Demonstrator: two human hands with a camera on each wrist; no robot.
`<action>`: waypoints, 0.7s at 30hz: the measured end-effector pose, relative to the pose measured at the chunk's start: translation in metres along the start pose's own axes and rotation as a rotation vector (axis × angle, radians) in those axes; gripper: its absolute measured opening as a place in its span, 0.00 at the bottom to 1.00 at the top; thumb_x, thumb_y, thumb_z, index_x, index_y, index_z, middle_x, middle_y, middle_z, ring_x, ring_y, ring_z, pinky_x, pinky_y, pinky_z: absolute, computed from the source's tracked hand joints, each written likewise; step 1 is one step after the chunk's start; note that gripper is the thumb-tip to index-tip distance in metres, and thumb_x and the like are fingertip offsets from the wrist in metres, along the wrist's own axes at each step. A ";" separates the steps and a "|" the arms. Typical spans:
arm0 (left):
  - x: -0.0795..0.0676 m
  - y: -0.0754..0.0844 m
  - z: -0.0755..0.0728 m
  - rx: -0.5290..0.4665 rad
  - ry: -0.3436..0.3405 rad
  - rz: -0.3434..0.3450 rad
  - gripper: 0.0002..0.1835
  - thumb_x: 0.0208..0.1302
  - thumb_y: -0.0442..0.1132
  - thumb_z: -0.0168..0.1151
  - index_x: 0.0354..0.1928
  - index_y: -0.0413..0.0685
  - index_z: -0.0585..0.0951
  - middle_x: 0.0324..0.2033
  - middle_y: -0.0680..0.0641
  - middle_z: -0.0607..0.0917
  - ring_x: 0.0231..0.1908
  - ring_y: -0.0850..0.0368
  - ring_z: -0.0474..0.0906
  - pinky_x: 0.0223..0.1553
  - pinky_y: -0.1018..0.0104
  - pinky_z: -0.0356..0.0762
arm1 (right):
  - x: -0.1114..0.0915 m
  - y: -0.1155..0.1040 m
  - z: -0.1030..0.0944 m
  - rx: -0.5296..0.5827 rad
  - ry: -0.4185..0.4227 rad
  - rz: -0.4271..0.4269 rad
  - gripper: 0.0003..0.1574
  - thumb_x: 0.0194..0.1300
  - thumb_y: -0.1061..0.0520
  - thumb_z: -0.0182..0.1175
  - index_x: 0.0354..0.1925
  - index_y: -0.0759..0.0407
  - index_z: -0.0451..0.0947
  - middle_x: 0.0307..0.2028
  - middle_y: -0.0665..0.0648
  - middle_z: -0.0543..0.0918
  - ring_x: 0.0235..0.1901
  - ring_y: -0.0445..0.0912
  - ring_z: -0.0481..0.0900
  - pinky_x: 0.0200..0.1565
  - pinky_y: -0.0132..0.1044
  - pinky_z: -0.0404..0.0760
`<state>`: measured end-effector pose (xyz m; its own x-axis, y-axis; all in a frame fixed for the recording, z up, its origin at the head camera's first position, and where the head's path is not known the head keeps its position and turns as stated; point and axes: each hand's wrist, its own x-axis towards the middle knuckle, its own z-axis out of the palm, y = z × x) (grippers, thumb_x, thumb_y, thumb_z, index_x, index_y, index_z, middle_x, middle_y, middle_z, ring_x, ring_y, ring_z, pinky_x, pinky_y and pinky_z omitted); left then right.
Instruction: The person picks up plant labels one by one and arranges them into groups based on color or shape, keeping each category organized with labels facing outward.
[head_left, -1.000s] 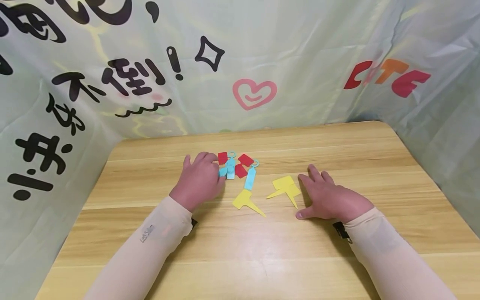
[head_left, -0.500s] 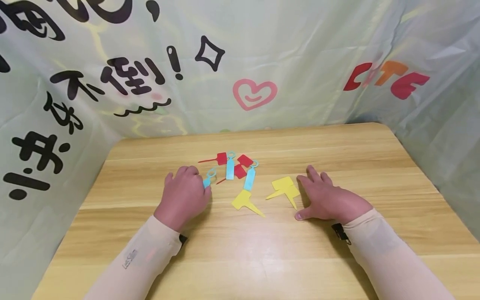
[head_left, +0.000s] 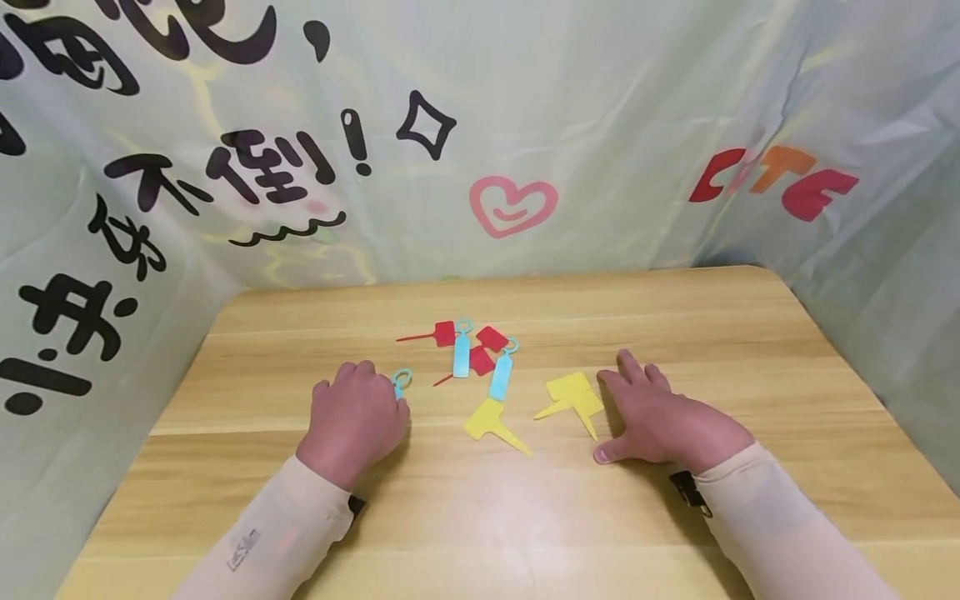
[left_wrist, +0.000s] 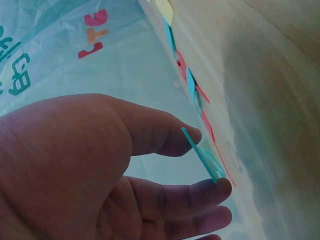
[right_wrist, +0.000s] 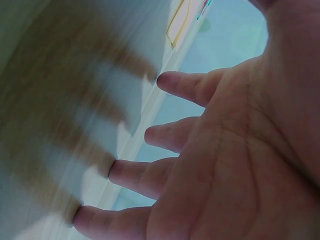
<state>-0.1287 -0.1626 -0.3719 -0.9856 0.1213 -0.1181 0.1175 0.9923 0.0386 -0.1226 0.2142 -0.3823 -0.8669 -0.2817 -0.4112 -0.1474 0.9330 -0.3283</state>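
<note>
Thumb and fingertip of my left hand (head_left: 352, 425) pinch a light-blue tag with a ring at one end (left_wrist: 201, 156). In the head view only its ring (head_left: 402, 377) and a bit of its body show past the fingers. My right hand (head_left: 660, 421) has its fingers spread, fingertips down at the wooden table and holding nothing. Close to its thumb side lie overlapping yellow T-shaped plant labels (head_left: 573, 393). A single yellow plant label (head_left: 486, 419) lies in the middle, touching the lower end of a blue ring tag (head_left: 500, 379).
Another blue ring tag (head_left: 461, 357) lies beside a red tag with a thin stem (head_left: 445, 333). Two more red tags (head_left: 492, 338) lie between the blue ones. A printed cloth (head_left: 600, 125) hangs behind the wooden table (head_left: 525, 525).
My left hand has drawn a blue tag out of the cluster, leftward and nearer to me, uncovering the red tags' stems. My right hand stays put. The head view has tilted up slightly.
</note>
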 end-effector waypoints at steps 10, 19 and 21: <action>0.000 0.004 0.003 0.010 -0.044 -0.024 0.18 0.67 0.49 0.53 0.20 0.51 0.76 0.30 0.47 0.74 0.39 0.46 0.71 0.37 0.43 0.72 | -0.003 0.003 0.002 -0.001 0.018 -0.007 0.76 0.48 0.24 0.73 0.78 0.64 0.52 0.78 0.75 0.36 0.73 0.80 0.38 0.56 0.80 0.62; -0.003 0.002 0.006 0.008 -0.044 -0.068 0.17 0.65 0.48 0.55 0.19 0.50 0.77 0.27 0.47 0.74 0.35 0.47 0.71 0.32 0.44 0.74 | 0.001 0.003 0.005 -0.017 0.041 -0.038 0.76 0.49 0.25 0.73 0.76 0.68 0.52 0.77 0.78 0.37 0.71 0.81 0.42 0.57 0.78 0.63; -0.003 0.001 0.005 0.013 -0.049 -0.076 0.17 0.65 0.48 0.55 0.19 0.49 0.76 0.26 0.47 0.74 0.34 0.47 0.71 0.31 0.45 0.74 | 0.002 0.003 0.004 -0.018 0.044 -0.044 0.76 0.49 0.25 0.73 0.76 0.68 0.52 0.77 0.78 0.37 0.71 0.81 0.42 0.57 0.78 0.63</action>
<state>-0.1245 -0.1618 -0.3762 -0.9847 0.0464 -0.1682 0.0445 0.9989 0.0150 -0.1229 0.2150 -0.3875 -0.8794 -0.3129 -0.3589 -0.1943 0.9239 -0.3296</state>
